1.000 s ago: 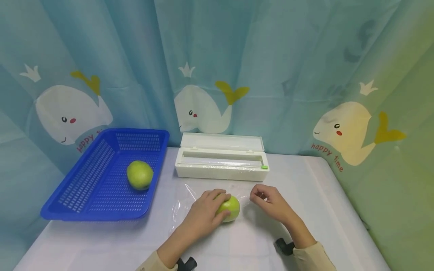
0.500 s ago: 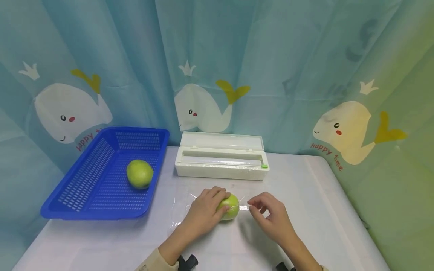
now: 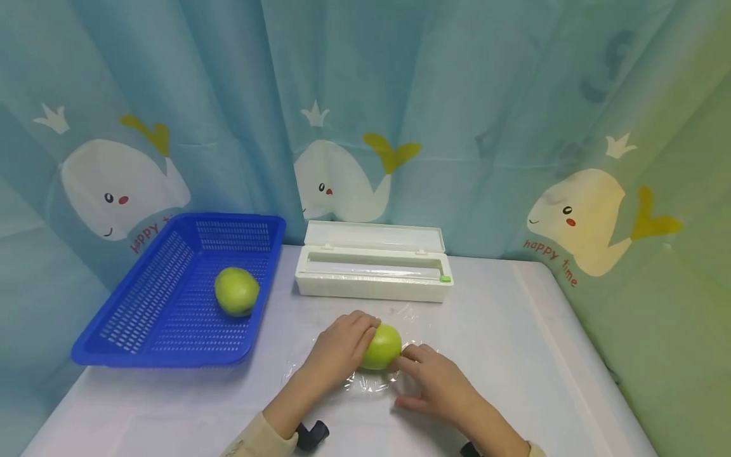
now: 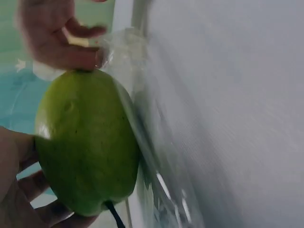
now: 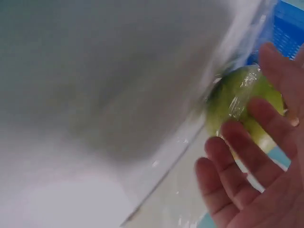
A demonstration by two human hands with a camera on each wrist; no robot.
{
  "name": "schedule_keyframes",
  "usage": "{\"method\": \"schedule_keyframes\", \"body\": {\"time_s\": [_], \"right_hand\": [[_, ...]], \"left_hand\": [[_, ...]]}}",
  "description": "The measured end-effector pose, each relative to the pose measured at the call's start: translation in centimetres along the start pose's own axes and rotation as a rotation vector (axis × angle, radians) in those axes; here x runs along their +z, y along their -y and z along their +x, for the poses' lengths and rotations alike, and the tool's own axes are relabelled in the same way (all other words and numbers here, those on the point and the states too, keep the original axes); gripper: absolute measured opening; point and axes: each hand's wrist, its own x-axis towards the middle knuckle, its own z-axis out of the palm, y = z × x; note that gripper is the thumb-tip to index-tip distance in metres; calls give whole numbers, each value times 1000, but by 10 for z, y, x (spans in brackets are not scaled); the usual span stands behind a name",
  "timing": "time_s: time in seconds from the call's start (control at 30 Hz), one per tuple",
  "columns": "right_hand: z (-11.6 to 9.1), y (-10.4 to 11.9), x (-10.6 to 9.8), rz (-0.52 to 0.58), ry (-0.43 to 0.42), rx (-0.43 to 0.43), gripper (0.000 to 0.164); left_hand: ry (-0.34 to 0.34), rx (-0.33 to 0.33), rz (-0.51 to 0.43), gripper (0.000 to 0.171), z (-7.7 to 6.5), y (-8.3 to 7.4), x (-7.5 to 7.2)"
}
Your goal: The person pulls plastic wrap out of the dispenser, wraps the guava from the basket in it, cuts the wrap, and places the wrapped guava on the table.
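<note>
A green pear [image 3: 382, 348] sits on a sheet of clear cling film [image 3: 368, 383] on the white table. My left hand [image 3: 338, 348] grips it from the left, the fingers curled over its top and far side. Film covers part of its surface in the right wrist view, and a loose flap of film [image 4: 164, 185] stands along its side in the left wrist view, near the dark stem [image 4: 114, 213]. At the pear's right side is my right hand [image 3: 436, 384], its fingertips right at the skin and film, fingers loosely spread and thumb apart.
Behind the hands stands a white cling film box [image 3: 374, 289], its lid raised, with a film roll inside and a green slider [image 3: 445, 278]. A blue plastic basket [image 3: 162, 355] on the left holds a second green pear [image 3: 237, 291]. A whale-print curtain [image 3: 485, 127] hangs behind.
My right hand has moved left and nearer my body, from a pinching pose beside the pear to its right side with fingers spread. Film now shows in front of the pear. My left hand stays on it.
</note>
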Motion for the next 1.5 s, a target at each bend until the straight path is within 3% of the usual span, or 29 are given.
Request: {"method": "schedule_keyframes", "body": {"time_s": [0.1,0.23,0.4,0.57,0.73,0.83,0.93,1.03,1.1,1.27,1.5], "right_hand": [[-4,-4,0,-92,64,-24,43],[-6,-11,0,-172,24,-32,30],[-2,-20,-1,-102,10,-36,30],[-3,-25,-2,-50,18,-9,31],[-5,-26,-1,-32,-70,-59,40],[-7,-24,-3,-5,-10,-43,41],[-10,-24,-5,10,78,15,32],[-10,-26,-5,10,96,47,18],[-9,-28,-3,7,72,42,12],[-5,-31,-1,22,36,-18,23],[-9,-34,-1,31,40,-66,12]], "left_hand": [[18,26,-32,27,-3,3,-1],[17,88,-48,33,-7,6,-2],[9,118,-37,37,-14,8,-5],[47,120,-9,47,-24,11,-10],[66,108,72,79,-45,20,-15],[66,60,111,94,-59,26,-19],[75,15,140,84,-69,32,-22],[113,-5,143,58,-75,36,-26],[146,14,150,47,-78,36,-29],[202,89,182,39,-85,36,-32],[148,131,215,29,-90,36,-32]]}}
